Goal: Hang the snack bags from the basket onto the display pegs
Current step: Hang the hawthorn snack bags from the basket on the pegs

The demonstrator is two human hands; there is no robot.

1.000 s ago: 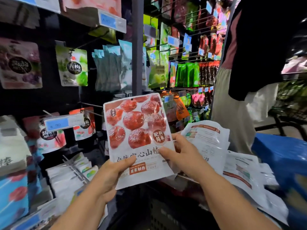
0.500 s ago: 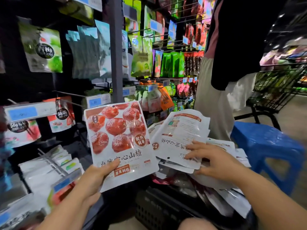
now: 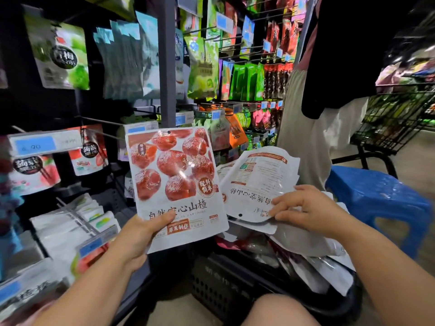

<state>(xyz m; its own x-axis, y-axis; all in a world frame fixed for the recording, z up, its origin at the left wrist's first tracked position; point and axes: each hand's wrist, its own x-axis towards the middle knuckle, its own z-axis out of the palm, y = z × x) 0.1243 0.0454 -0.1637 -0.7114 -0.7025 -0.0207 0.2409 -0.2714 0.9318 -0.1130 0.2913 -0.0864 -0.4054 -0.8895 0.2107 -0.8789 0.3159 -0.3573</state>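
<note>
The right hand (image 3: 308, 208) has dropped from the hawthorn bag (image 3: 174, 180) to the basket (image 3: 219, 283), fingers pinching the top bag (image 3: 256, 184) by its edge, so the left hand (image 3: 138, 238) alone grips the first, thumb across its front, unhung near the pegs (image 3: 101, 120).

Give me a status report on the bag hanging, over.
Left hand grips red hawthorn bag by its bottom, upright, not yet pegged. Right hand pinches next bag on the basket pile. Bystander stands close on the right.

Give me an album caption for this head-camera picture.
Restocking: left hand holds a red-fruit snack bag; right hand grasps a second bag in the black basket.
</note>
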